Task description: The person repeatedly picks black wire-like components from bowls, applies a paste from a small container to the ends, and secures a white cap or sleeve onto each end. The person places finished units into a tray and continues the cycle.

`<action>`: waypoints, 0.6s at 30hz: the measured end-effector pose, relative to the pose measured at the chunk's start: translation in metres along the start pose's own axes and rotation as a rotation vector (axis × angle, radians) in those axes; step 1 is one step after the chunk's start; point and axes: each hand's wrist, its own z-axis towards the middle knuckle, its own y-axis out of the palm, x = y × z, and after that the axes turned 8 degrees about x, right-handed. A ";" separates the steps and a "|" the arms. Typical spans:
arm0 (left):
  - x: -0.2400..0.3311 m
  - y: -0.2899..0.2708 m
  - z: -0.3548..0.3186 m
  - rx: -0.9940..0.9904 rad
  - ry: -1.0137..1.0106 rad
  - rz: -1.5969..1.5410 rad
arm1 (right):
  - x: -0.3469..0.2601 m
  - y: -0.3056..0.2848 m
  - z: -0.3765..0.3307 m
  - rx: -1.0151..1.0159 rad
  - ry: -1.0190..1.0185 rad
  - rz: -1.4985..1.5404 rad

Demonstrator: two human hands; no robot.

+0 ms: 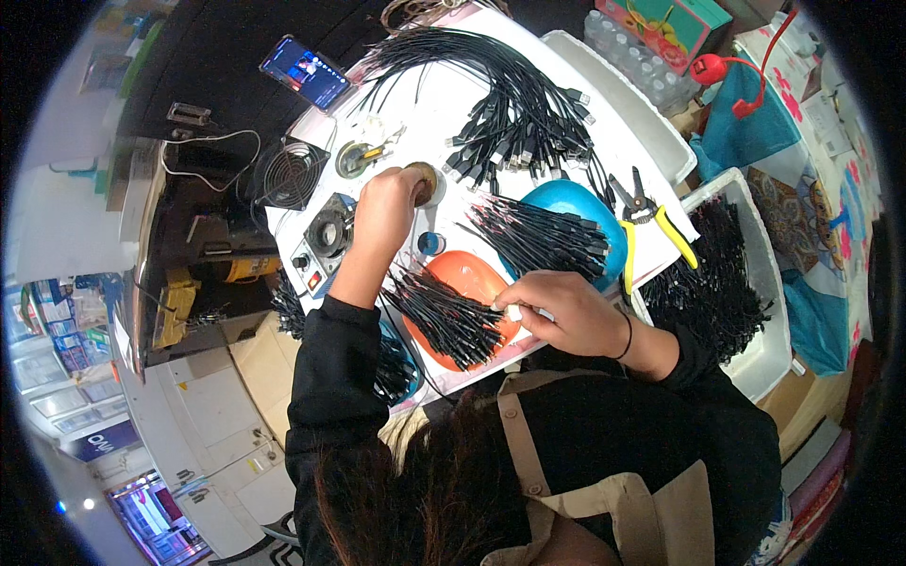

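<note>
My left hand [385,209] reaches over the table, its fingers curled at the rim of a small round jar [427,185] with a brown top. What those fingers hold is hidden. My right hand [566,313] is closed in a pinch on a small pale piece, too small to name, at the right rim of an orange bowl [469,267]. A bundle of short black cables [453,321] lies across that bowl. Behind it, a blue bowl [566,196] carries another bundle of black cables [547,241] with thin reddish ends.
Black USB cables [519,123] spread over the far table. Yellow-handled wire strippers [651,222] lie at the right. Left of my forearm are a round heating pot [328,232] and a fan [291,176]. A lit phone [304,73] stands behind. A white bin [764,349] holds more cables.
</note>
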 end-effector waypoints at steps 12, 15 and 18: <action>-0.021 -0.081 -0.069 0.216 -0.245 -0.047 | -0.013 0.001 -0.009 0.068 -0.050 -0.098; -0.047 -0.097 -0.088 0.239 -0.291 -0.006 | -0.014 0.007 -0.010 0.040 0.015 -0.075; -0.066 -0.094 -0.092 0.198 -0.247 0.107 | -0.017 0.016 -0.009 0.042 -0.035 -0.090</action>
